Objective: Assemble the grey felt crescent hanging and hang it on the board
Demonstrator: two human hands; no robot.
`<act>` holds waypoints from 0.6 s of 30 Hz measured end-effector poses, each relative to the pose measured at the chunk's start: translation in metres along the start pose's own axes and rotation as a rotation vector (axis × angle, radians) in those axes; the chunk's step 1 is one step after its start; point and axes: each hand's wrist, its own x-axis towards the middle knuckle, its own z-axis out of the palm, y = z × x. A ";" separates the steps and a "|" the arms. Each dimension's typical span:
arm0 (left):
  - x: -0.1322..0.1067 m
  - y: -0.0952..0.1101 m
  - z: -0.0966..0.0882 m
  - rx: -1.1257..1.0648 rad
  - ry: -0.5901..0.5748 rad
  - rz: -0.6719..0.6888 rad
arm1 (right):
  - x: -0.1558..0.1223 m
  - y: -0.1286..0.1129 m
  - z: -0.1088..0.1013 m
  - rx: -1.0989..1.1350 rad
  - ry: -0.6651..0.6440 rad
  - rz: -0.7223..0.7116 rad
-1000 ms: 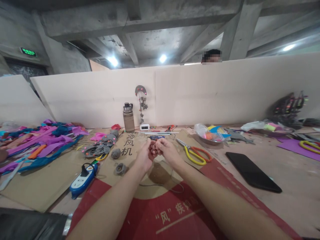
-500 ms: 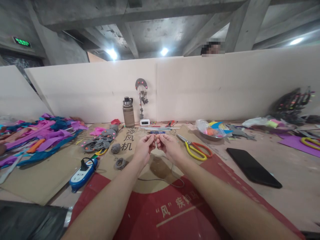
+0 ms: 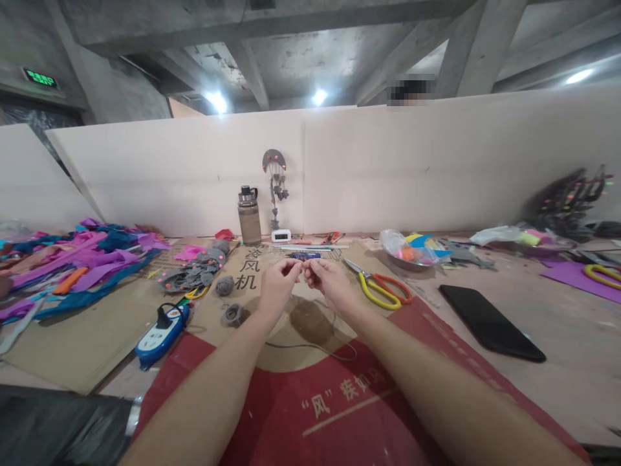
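Note:
My left hand (image 3: 280, 283) and my right hand (image 3: 328, 282) meet fingertip to fingertip above the cardboard (image 3: 286, 362), both pinched. Whatever lies between the fingertips is too small to make out. A thin grey yarn (image 3: 350, 349) loops over the cardboard below and runs up behind my right hand, apparently to its fingers. Left of my hands lie a ball of grey yarn (image 3: 224, 285) and a small coil of it (image 3: 233, 315). Scissors (image 3: 381, 289) with yellow and orange handles rest open-bladed to the right. Just beyond my fingertips is a dark blue item (image 3: 306, 256).
A bottle (image 3: 249, 217) and a small white clock (image 3: 281, 236) stand by the partition, where a grey moon-shaped hanging (image 3: 275, 162) is fixed. A power strip (image 3: 162, 336) and felt scraps (image 3: 97, 259) lie left. A phone (image 3: 491, 322) and a bowl (image 3: 412, 263) are right.
My hands stay together at nearly the same spot. The fingers of my right hand have shifted slightly, and a narrow gap shows between the palms.

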 end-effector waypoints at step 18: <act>0.013 -0.011 -0.011 -0.197 0.070 -0.051 | -0.004 -0.012 0.007 -0.271 0.004 -0.137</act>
